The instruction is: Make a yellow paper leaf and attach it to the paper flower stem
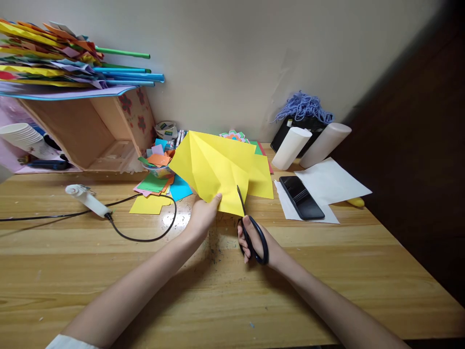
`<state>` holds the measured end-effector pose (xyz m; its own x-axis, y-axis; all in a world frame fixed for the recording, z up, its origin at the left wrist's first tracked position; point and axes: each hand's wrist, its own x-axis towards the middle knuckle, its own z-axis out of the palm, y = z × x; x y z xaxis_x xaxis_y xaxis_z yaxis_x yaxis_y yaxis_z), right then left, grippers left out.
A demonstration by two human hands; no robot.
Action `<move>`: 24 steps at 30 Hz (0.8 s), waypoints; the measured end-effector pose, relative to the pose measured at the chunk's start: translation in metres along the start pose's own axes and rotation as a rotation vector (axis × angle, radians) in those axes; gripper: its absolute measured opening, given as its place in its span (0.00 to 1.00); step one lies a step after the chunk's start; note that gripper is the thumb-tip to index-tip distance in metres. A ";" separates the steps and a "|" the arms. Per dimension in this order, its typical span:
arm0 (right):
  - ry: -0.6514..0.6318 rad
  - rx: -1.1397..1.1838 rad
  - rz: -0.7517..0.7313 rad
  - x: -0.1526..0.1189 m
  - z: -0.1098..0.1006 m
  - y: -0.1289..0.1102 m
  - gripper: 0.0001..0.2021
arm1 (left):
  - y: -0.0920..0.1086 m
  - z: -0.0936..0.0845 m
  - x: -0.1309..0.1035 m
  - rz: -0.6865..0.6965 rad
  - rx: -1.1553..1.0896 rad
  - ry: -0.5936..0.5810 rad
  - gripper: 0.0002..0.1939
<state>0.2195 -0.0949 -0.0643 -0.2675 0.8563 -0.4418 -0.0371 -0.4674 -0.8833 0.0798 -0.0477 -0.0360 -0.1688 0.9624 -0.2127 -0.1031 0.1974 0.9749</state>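
My left hand (203, 215) grips the lower edge of a creased sheet of yellow paper (214, 165), its thumb on top and its other fingers hidden beneath. The sheet is held above the table. In my right hand (250, 237) are black-handled scissors (262, 245), thumb through one loop and fingers round the other. One blade lies over the paper near its lower right edge; the other blade is hidden behind the sheet. A second piece of yellow paper (263, 179) shows behind it on the right.
A glue gun (87, 199) with a looping black cord lies left, near paper scraps (152, 182) and a tub of scraps (160, 169). A phone (301, 198) rests on white paper (332, 182) at right. White rolls (292, 148), blue yarn (305, 106) and a box (87, 131) stand behind.
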 end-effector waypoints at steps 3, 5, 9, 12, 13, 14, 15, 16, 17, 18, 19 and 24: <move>-0.008 0.009 -0.008 -0.001 0.001 -0.004 0.33 | 0.001 0.001 -0.003 0.008 0.018 -0.016 0.18; -0.013 0.003 -0.023 -0.001 0.000 -0.006 0.33 | 0.002 0.003 -0.004 0.014 0.026 -0.025 0.19; -0.004 -0.002 -0.042 0.000 -0.002 -0.008 0.32 | 0.003 0.005 -0.007 0.009 0.018 -0.044 0.21; 0.012 -0.004 -0.043 0.000 -0.002 -0.008 0.32 | 0.002 0.005 -0.008 0.019 0.032 -0.048 0.21; 0.020 -0.005 -0.044 0.000 -0.001 -0.008 0.31 | 0.002 0.005 -0.008 0.023 0.035 -0.049 0.20; 0.030 -0.005 -0.046 0.000 -0.001 -0.008 0.31 | 0.002 0.005 -0.008 0.026 0.035 -0.054 0.20; 0.037 -0.005 -0.046 0.001 -0.001 -0.008 0.31 | 0.001 0.004 -0.008 0.028 0.034 -0.057 0.20; 0.041 -0.006 -0.044 0.001 -0.001 -0.007 0.31 | 0.001 0.004 -0.008 0.029 0.034 -0.056 0.20; 0.043 -0.006 -0.042 0.002 -0.001 -0.006 0.31 | 0.002 0.004 -0.008 0.028 0.036 -0.053 0.20; 0.042 -0.005 -0.040 0.003 -0.002 -0.005 0.31 | 0.002 0.004 -0.008 0.028 0.040 -0.050 0.20; 0.038 -0.003 -0.036 0.004 -0.002 -0.004 0.31 | 0.003 0.005 -0.008 0.030 0.045 -0.048 0.20; 0.032 -0.005 -0.049 0.005 -0.005 -0.001 0.29 | 0.004 0.006 -0.009 0.035 0.029 -0.053 0.21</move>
<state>0.2232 -0.0887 -0.0666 -0.2349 0.8846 -0.4030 -0.0449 -0.4240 -0.9045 0.0865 -0.0550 -0.0300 -0.1194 0.9773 -0.1750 -0.0692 0.1677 0.9834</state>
